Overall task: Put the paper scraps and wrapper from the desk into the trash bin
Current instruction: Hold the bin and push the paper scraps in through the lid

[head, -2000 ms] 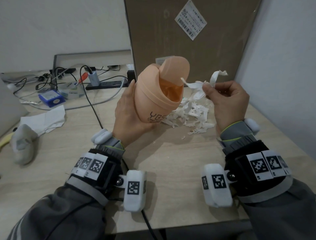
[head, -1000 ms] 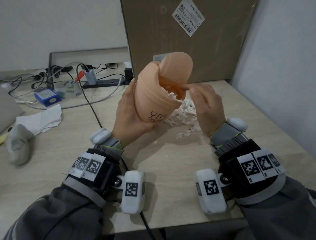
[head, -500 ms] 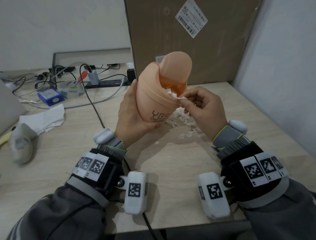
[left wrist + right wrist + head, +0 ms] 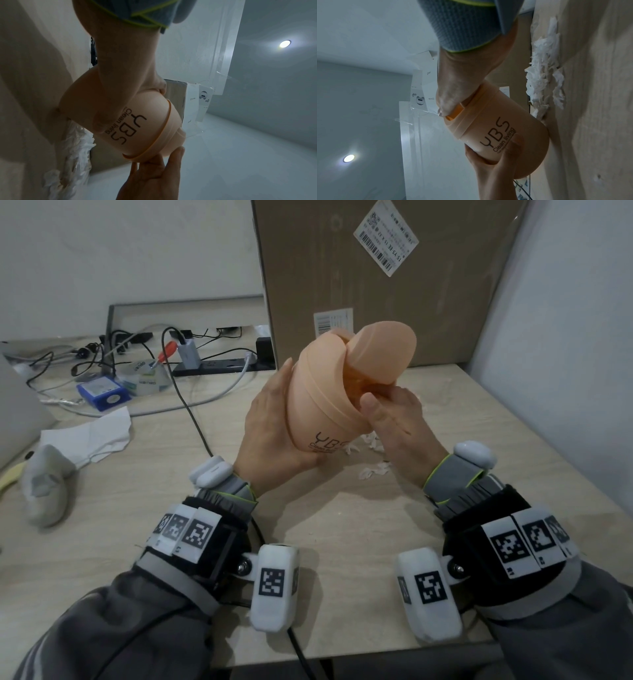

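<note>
My left hand (image 4: 270,422) grips a peach trash bin (image 4: 318,392) marked YBS and holds it tilted above the desk. Its swing lid (image 4: 380,354) is tipped open. My right hand (image 4: 387,405) is at the bin's mouth with its fingertips pushed in under the lid, so what they hold is hidden. In the right wrist view the right hand's fingers (image 4: 447,105) reach into the orange opening of the bin (image 4: 496,128). White paper scraps (image 4: 373,470) lie on the desk under and behind the bin, and they show as a pile (image 4: 542,75) in the right wrist view.
A big cardboard box (image 4: 376,285) stands just behind the bin, with a wall on the right. A crumpled white sheet (image 4: 92,436), a grey soft lump (image 4: 44,491), a blue box (image 4: 102,392), a power strip (image 4: 219,366) and cables lie at the left.
The right hand carried a pinch of scraps from the pile to the bin's mouth and pushed its fingers in. The scrap seen at the opening half a second ago is out of sight.
</note>
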